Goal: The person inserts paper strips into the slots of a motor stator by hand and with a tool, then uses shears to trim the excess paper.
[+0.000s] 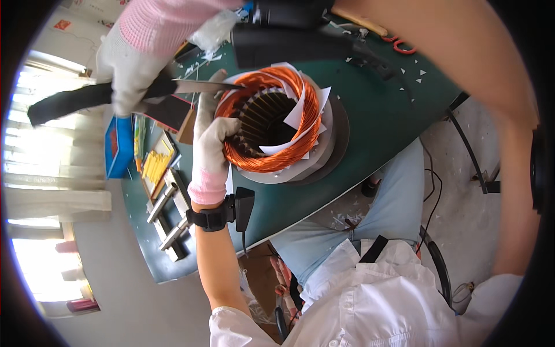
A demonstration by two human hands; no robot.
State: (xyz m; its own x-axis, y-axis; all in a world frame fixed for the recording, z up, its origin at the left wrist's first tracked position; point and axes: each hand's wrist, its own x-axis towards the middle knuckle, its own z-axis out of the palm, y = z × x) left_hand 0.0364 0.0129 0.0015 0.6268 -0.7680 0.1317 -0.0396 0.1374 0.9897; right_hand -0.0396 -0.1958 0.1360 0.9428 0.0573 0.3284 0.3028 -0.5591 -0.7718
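Observation:
A motor stator (324, 153) stands on the green table, with a thick ring of orange copper winding (309, 118) around its slotted bore. White insulation paper (296, 113) sticks up between the wires and the core. My left hand (209, 136), gloved in white and pink, grips the winding's left side, thumb bent over the ring. From the right, my other arm reaches across the top; my gloved right hand (130, 75) is closed around a knife-like tool (69, 103) with a black-wrapped handle. Its metal blade reaches the winding's upper left edge, where the tip is hard to make out.
At the table's left lie a blue box (119, 151), a tray of yellow sticks (155, 166) and metal bars (163, 203). Red-handled scissors (403, 47), a crumpled plastic bag (213, 33) and white paper scraps lie towards the back. Black devices are strapped to both wrists.

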